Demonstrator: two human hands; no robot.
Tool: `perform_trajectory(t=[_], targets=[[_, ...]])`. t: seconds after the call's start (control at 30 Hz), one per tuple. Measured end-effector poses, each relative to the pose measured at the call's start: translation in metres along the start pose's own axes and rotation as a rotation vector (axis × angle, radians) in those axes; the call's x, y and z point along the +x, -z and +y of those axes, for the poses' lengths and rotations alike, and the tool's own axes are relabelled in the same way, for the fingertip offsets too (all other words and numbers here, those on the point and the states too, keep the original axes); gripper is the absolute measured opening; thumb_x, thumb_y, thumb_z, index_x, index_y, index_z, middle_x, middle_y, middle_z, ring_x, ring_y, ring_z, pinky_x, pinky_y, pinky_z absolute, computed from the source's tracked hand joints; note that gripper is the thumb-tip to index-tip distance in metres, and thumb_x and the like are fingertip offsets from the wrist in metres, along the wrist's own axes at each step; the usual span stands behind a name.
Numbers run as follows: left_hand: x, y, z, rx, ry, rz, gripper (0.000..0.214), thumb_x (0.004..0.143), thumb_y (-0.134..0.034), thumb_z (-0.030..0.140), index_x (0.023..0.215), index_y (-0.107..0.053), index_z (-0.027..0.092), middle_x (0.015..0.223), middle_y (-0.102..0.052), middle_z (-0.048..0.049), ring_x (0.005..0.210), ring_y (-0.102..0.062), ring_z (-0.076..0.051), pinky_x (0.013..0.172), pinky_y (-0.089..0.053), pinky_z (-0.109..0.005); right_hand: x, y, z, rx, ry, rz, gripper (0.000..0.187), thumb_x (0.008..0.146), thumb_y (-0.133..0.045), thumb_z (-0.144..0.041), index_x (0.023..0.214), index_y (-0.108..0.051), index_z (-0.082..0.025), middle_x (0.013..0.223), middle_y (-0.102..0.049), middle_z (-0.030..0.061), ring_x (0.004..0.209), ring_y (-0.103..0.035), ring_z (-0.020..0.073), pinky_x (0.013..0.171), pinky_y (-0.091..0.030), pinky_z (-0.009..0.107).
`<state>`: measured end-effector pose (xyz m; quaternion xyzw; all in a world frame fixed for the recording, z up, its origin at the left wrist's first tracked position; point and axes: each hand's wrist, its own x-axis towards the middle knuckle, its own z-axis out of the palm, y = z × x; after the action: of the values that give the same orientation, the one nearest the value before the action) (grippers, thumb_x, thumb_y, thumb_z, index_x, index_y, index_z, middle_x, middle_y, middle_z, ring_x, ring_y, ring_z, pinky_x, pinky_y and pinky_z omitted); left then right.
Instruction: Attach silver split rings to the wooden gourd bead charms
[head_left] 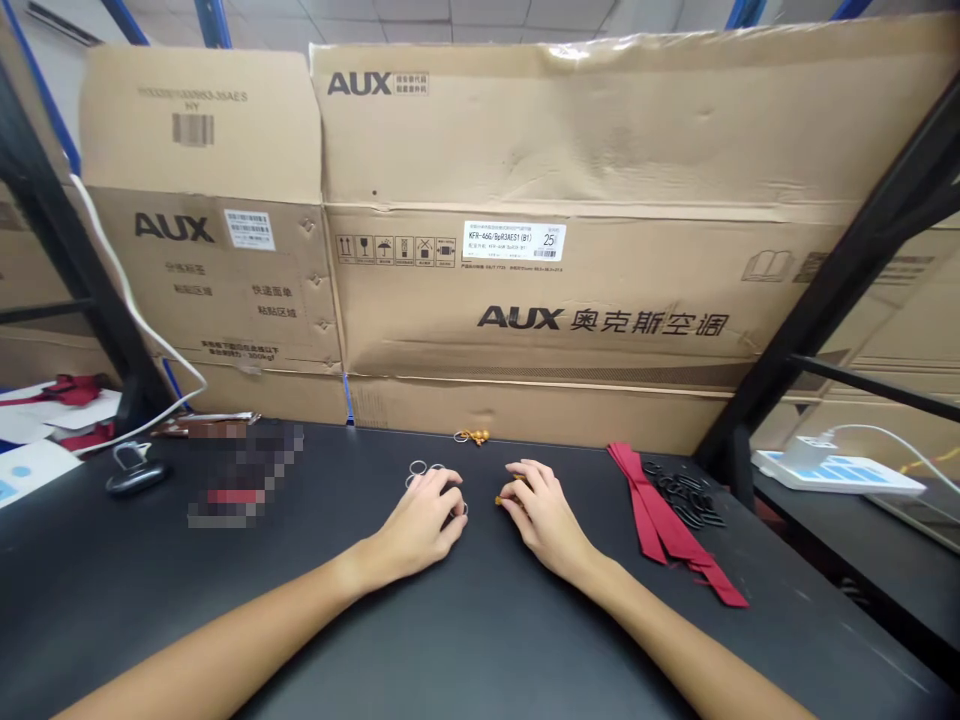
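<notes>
Your two hands stand apart over the middle of the black worktop [337, 640], a bare gap between them; your left hand [427, 510] bends over a few metal rings [417, 467], some showing past its knuckles and one by its thumb (whether the fingers grip any of them, you cannot tell from this angle); your right hand [544, 510] pinches a small amber piece [499, 500], its tip peeking out beside the thumb, much of it hidden by your fingers.

Beyond your hands, near the worktop's far edge, lies an amber charm [475, 437] with a ring at its left end; toward the right edge, crossed red strips [660, 510] run slantwise, with a heap of black fittings [686, 495] just beside them; near the far left corner sits a dark oval object [137, 478] with a metal-looking loop, and to its right a pixelated patch hides what lies there; printed cardboard [600, 150] stands upright along the far edge.
</notes>
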<state>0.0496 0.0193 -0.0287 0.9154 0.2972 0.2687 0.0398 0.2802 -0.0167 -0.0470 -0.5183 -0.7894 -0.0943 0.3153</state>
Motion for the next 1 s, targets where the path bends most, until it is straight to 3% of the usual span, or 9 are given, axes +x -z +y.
perform_trajectory(t=[0.13,0.27,0.43,0.63,1.0], targets=[[0.006,0.0,-0.014,0.102,0.081,0.052,0.005,0.085,-0.052,0.015,0.087,-0.055,0.018,0.109,-0.056,-0.0089,0.101,-0.054,-0.024,0.086,-0.044,-0.04,0.002,0.003,0.006,-0.032,-0.032,0.029,0.013,0.09,-0.052,-0.026,0.096,-0.063,-0.022,0.116,-0.058,0.0131,0.119,-0.045,0.0313,0.09,-0.047,0.049],[0.017,-0.002,-0.022,0.181,0.058,0.056,0.011,0.089,-0.051,0.02,0.099,-0.056,0.019,0.11,-0.057,-0.0088,0.102,-0.054,-0.025,0.089,-0.042,-0.04,0.002,0.006,0.002,-0.008,-0.018,-0.013,0.013,0.087,-0.057,-0.028,0.097,-0.063,-0.022,0.119,-0.057,0.0119,0.119,-0.045,0.0303,0.092,-0.045,0.047],[0.054,-0.012,-0.029,0.293,0.087,-0.076,0.029,0.091,-0.053,0.035,0.113,-0.055,0.016,0.116,-0.06,-0.0125,0.111,-0.053,-0.028,0.095,-0.038,-0.041,0.002,0.005,0.002,0.002,-0.074,-0.024,0.012,0.086,-0.055,-0.023,0.095,-0.063,-0.021,0.118,-0.057,0.0129,0.116,-0.046,0.0304,0.09,-0.045,0.048],[0.089,-0.028,-0.036,0.328,0.147,-0.1,0.023,0.09,-0.052,0.026,0.103,-0.059,0.009,0.104,-0.066,-0.0188,0.1,-0.059,-0.033,0.087,-0.041,-0.045,0.001,0.004,0.005,-0.004,-0.086,-0.027,0.013,0.086,-0.052,-0.019,0.094,-0.063,-0.02,0.117,-0.056,0.0128,0.114,-0.046,0.0291,0.089,-0.045,0.047],[0.058,-0.007,0.01,0.27,-0.085,-0.199,0.011,0.09,-0.053,0.022,0.094,-0.06,0.015,0.097,-0.067,-0.0098,0.091,-0.063,-0.025,0.084,-0.044,-0.036,0.0,0.008,0.002,0.012,-0.013,-0.01,0.019,0.079,-0.049,-0.009,0.084,-0.064,-0.02,0.119,-0.055,0.0108,0.118,-0.042,0.0292,0.093,-0.042,0.048]])
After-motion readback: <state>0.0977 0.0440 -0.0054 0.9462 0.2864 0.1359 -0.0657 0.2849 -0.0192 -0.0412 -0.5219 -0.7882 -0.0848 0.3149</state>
